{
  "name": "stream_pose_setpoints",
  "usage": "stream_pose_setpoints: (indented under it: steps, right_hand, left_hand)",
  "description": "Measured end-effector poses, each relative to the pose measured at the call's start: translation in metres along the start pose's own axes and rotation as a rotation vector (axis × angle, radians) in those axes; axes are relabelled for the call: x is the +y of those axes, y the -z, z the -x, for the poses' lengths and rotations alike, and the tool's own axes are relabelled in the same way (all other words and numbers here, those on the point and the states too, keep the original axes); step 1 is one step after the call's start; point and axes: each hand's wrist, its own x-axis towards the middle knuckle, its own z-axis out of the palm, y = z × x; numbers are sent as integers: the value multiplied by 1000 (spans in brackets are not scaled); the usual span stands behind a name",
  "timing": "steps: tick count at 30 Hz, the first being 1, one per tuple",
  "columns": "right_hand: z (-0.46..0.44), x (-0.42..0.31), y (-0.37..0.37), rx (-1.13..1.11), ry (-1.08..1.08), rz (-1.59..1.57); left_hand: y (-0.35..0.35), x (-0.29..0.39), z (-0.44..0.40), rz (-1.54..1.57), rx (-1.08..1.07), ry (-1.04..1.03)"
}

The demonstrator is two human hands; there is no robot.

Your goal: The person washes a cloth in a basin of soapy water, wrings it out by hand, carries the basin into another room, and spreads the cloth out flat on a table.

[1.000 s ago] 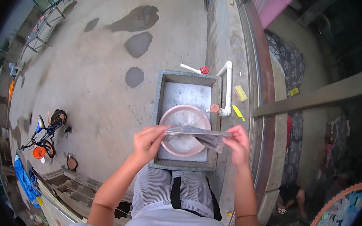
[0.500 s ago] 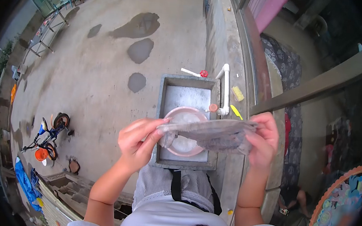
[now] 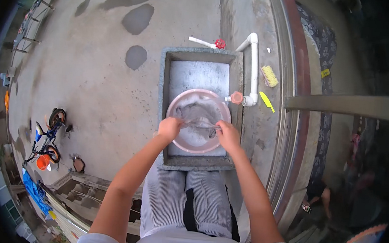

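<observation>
A wet grey cloth (image 3: 198, 112) spreads over soapy water in a round pink basin (image 3: 174, 140). My left hand (image 3: 171, 128) is closed on the cloth's near left edge, over the basin's rim. At the near right edge, my right hand (image 3: 226, 134) pinches the same cloth. Between the hands the edge is drawn into a stretched band. The basin stands in a grey stone sink (image 3: 165, 72). A tap with an orange handle (image 3: 236, 97) points over the basin, and a clear stream seems to come from it. My fingertips are partly hidden.
A white pipe (image 3: 255, 66) rises along the sink's right side. On the ledge lie a yellow brush (image 3: 269, 76) and a yellow-green knife-shaped tool (image 3: 266, 101). A red valve (image 3: 220, 43) sits behind the sink. At left are a small bicycle (image 3: 47, 136) and an orange bucket (image 3: 43, 162).
Both hands have lowered the grey cloth from above the sink into the pink basin. My hands are closer together, and the view has tilted down toward the sink.
</observation>
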Motion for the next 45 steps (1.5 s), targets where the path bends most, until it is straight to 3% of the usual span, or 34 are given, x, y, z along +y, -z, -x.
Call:
stream_pose_setpoints:
  steps: [3,6,8,11,15,18,21,24,27,30,31,34,36,39,42,45]
  right_hand:
    - [-14,55,-58,-91,-318,16]
    - [-34,91,-99,228,-254,-9]
    - [-50,101,-119,84,-93,175]
    - [-58,108,-149,-137,98,335]
    - [-64,132,-185,-444,-115,328]
    - [-49,173,-238,-537,-195,628]
    - [-83,141,-193,-1175,-184,643]
    - [-67,140,-191,-803,-88,617]
    - [-43,186,-225,-433,-88,489]
    - [-44,198,-236,-763,-107,798]
    - [-45,182,-223,-747,-101,753]
    - [-54,152,-190,-595,-65,594]
    - [-46,157,-186,-420,-28,436]
    - [-37,190,-216,-513,-155,311]
    - [-30,187,-224,-525,-223,557]
    - [-25,151,-206,-438,-205,559]
  left_hand:
    - [-64,-29,-32,-101,-159,96]
    - [-95,-32,-62,-31,-33,131]
    - [-131,-48,-75,-126,130,-160]
    - [-155,-44,-76,-174,-51,-271]
    - [-189,-58,-88,-357,-373,-77]
    - [-227,-79,-102,-373,-702,-3]
    - [-236,-76,-116,-477,-1116,98]
    - [-186,-57,-97,-340,-675,35]
    - [-215,-89,-97,-368,-714,66]
    - [-236,-97,-98,-371,-812,97]
    - [-234,-93,-99,-365,-834,110]
    - [-211,-83,-79,-264,-448,31]
    - [-214,-90,-80,-352,-456,-18]
    - [-227,-97,-84,-442,-537,59]
    - [-241,-101,-80,-445,-562,166]
    - [-258,-109,-56,-407,-37,98]
